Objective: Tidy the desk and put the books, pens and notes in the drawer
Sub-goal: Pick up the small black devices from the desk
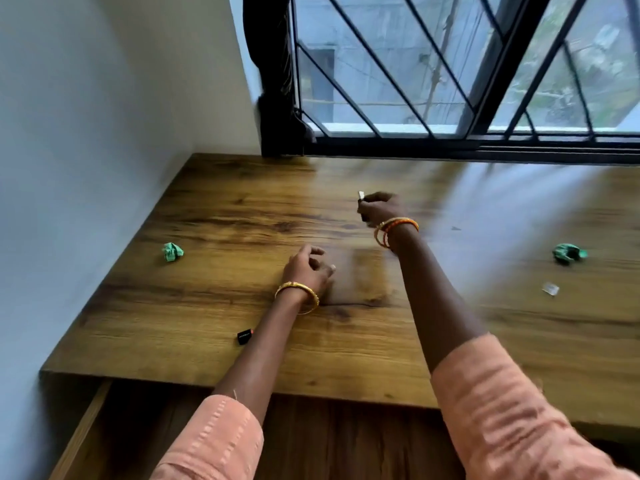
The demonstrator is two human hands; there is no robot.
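Desk: a wooden desk (pixel 214 216) set into a corner, a white wall on its left and a barred window (pixel 450 71) along its far edge.
Right hand: the right hand (pixel 379 207) is raised above the middle of the desk, fingers curled, pinching a small pale object (pixel 361 195) between thumb and fingertips; orange and gold bangles (pixel 394 230) sit on its wrist.
Pale object: too small and blurred to name; it sticks up from the top of the pinch, its longer side roughly upright.
Left hand: the left hand (pixel 308 270) hovers low over the desk, nearer the person than the right hand, fingers loosely curled and nothing in them; a gold bangle (pixel 298 294) is on the wrist.
Left paper ball: a crumpled green paper (pixel 172 251) lies on the desk well to the left of the left hand, near the wall.
Right paper ball: a second crumpled green paper (pixel 568 252) lies well to the right of the right forearm.
Clear scrap: a small pale wrapper-like scrap (pixel 550 289) lies just in front of the right paper ball.
Black item: a small black block (pixel 244 336) with a reddish end lies just left of the left forearm, its long axis angled up toward the right.
Drawer: an open drawer (pixel 83 431) shows below the desk's front edge at lower left; its contents cannot be made out.
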